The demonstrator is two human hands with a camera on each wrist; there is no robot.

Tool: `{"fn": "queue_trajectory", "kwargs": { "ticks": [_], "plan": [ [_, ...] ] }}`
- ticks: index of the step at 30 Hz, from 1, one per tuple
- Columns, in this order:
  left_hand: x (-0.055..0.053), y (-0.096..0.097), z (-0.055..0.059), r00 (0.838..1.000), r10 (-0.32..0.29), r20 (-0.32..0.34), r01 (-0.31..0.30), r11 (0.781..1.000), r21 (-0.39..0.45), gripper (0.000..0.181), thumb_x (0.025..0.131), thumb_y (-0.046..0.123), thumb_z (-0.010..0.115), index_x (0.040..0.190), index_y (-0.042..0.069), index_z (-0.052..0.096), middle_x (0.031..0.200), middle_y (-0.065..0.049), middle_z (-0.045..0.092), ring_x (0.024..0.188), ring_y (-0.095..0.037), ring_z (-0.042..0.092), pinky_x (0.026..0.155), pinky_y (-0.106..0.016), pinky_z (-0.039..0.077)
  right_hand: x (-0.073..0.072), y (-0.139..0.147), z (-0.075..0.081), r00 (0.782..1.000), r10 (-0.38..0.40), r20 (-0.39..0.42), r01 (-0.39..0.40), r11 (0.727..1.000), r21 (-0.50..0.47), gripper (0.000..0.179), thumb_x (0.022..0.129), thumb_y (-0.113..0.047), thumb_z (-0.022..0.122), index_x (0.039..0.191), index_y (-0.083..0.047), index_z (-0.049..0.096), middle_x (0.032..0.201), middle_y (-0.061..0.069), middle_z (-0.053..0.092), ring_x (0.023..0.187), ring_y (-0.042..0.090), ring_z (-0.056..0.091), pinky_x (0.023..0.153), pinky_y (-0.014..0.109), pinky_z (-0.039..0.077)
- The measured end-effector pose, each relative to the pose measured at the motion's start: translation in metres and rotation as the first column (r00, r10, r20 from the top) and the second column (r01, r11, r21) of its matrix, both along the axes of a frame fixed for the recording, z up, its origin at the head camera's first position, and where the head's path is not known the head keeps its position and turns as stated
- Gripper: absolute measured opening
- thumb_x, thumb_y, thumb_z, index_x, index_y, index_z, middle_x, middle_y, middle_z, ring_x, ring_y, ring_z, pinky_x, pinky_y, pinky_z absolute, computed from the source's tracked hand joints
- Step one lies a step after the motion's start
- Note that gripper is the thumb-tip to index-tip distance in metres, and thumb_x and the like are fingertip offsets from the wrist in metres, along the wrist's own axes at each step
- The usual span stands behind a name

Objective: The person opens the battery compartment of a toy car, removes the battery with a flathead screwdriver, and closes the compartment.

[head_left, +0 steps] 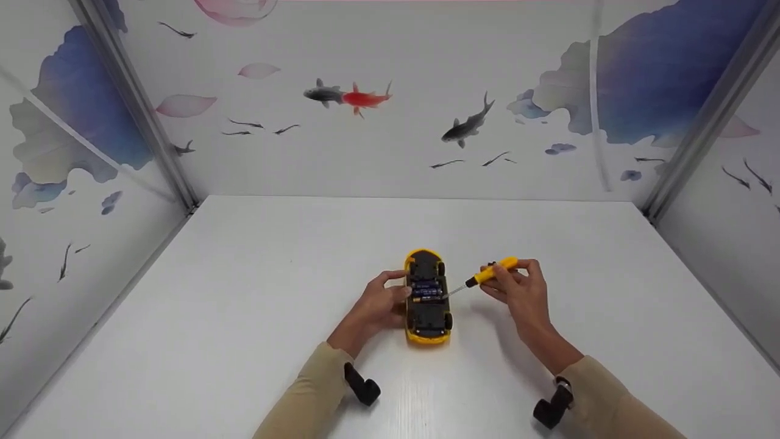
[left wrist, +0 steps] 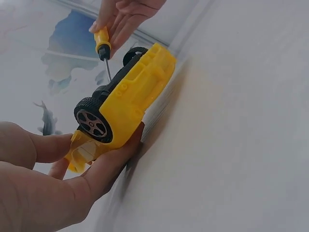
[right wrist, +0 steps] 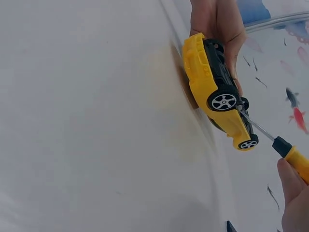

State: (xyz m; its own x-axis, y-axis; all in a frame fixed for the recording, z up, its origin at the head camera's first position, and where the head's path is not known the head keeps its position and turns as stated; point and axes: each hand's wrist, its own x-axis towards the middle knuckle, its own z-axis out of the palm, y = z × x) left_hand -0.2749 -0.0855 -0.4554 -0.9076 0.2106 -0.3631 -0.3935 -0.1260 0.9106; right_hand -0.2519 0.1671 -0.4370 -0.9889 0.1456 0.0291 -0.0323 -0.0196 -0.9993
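Observation:
A yellow toy car (head_left: 428, 323) is held upside down, its black underside up. Blue batteries (head_left: 426, 288) sit in the open compartment at its middle. My left hand (head_left: 379, 303) grips the car by its left side, thumb at the compartment's edge; in the left wrist view the thumb and fingers hold the yellow body near a wheel (left wrist: 92, 123). My right hand (head_left: 518, 289) holds a screwdriver (head_left: 495, 271) with a yellow handle and black collar. Its metal shaft slants down to the left, the tip at the compartment's right edge by the lowest battery.
A white table (head_left: 244, 341) lies beneath the hands. Printed panels with fish and leaves (head_left: 365, 158) stand along the back and both sides, with metal posts (head_left: 140, 103) at the corners. Black wrist mounts (head_left: 364, 385) are strapped at both sleeves.

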Motion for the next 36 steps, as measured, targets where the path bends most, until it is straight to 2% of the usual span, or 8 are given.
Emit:
{"fn": "queue_trajectory", "kwargs": {
  "ticks": [4, 11, 16, 21, 25, 32, 36],
  "plan": [
    [-0.001, -0.001, 0.001, 1.0, 0.001, 0.003, -0.001, 1.0, 0.002, 0.048, 0.101, 0.005, 0.054, 0.146, 0.015, 0.045, 0.142, -0.019, 0.056, 0.109, -0.03, 0.066, 0.094, -0.05, 0.056, -0.003, 0.004, 0.009, 1.0, 0.002, -0.015, -0.002, 1.0, -0.008, 0.032, 0.102, -0.02, 0.058, 0.123, -0.007, 0.038, 0.13, 0.022, 0.065, 0.093, 0.009, 0.075, 0.085, 0.028, 0.06],
    [-0.001, -0.002, 0.0, 1.0, 0.007, 0.018, -0.008, 1.0, 0.012, 0.049, 0.1, 0.005, 0.055, 0.147, 0.016, 0.045, 0.139, -0.021, 0.057, 0.107, -0.03, 0.066, 0.093, -0.05, 0.057, -0.009, 0.016, 0.021, 0.999, 0.033, -0.011, -0.033, 0.999, 0.006, 0.039, 0.102, -0.029, 0.058, 0.129, -0.009, 0.039, 0.117, 0.006, 0.073, 0.091, 0.009, 0.075, 0.086, 0.025, 0.059],
    [-0.001, -0.003, -0.001, 0.999, 0.008, 0.036, -0.008, 1.0, -0.007, 0.05, 0.1, 0.007, 0.057, 0.147, 0.018, 0.045, 0.136, -0.02, 0.058, 0.105, -0.03, 0.067, 0.09, -0.048, 0.058, -0.015, 0.029, 0.027, 0.997, 0.075, 0.033, -0.076, 0.997, 0.03, 0.051, 0.1, -0.039, 0.058, 0.136, -0.009, 0.038, 0.114, 0.0, 0.07, 0.092, 0.007, 0.073, 0.087, 0.023, 0.058],
    [-0.001, -0.003, -0.002, 0.999, 0.005, 0.042, -0.005, 1.0, -0.004, 0.051, 0.1, 0.008, 0.057, 0.148, 0.018, 0.045, 0.137, -0.021, 0.058, 0.106, -0.03, 0.067, 0.091, -0.048, 0.058, -0.022, 0.043, 0.029, 0.991, 0.099, 0.094, -0.106, 0.991, 0.08, 0.053, 0.1, -0.044, 0.058, 0.137, -0.011, 0.041, 0.109, -0.003, 0.065, 0.09, 0.006, 0.071, 0.085, 0.024, 0.059],
    [-0.001, -0.004, -0.002, 0.999, 0.004, 0.033, -0.004, 1.0, 0.006, 0.051, 0.099, 0.006, 0.056, 0.148, 0.017, 0.044, 0.138, -0.021, 0.056, 0.107, -0.03, 0.066, 0.093, -0.048, 0.057, -0.028, 0.054, 0.029, 0.987, 0.094, 0.13, -0.109, 0.988, 0.11, 0.059, 0.099, -0.047, 0.056, 0.142, -0.011, 0.04, 0.114, -0.001, 0.063, 0.091, 0.006, 0.069, 0.085, 0.024, 0.059],
    [0.0, -0.003, -0.001, 1.0, -0.011, 0.025, 0.01, 1.0, 0.005, 0.051, 0.099, 0.005, 0.057, 0.147, 0.016, 0.045, 0.141, -0.02, 0.055, 0.107, -0.031, 0.065, 0.095, -0.049, 0.056, -0.039, 0.072, 0.029, 0.983, 0.059, 0.174, -0.089, 0.981, 0.17, 0.065, 0.1, -0.052, 0.053, 0.148, -0.01, 0.038, 0.127, 0.005, 0.05, 0.092, 0.004, 0.065, 0.085, 0.022, 0.059],
    [-0.001, -0.003, 0.0, 1.0, -0.012, 0.021, 0.012, 1.0, 0.0, 0.051, 0.099, 0.006, 0.057, 0.147, 0.017, 0.045, 0.142, -0.02, 0.055, 0.109, -0.03, 0.065, 0.095, -0.048, 0.056, -0.046, 0.083, 0.031, 0.981, 0.05, 0.188, -0.087, 0.977, 0.193, 0.071, 0.099, -0.053, 0.052, 0.152, -0.009, 0.035, 0.129, 0.005, 0.049, 0.095, 0.004, 0.063, 0.085, 0.022, 0.059]
  ]
}}
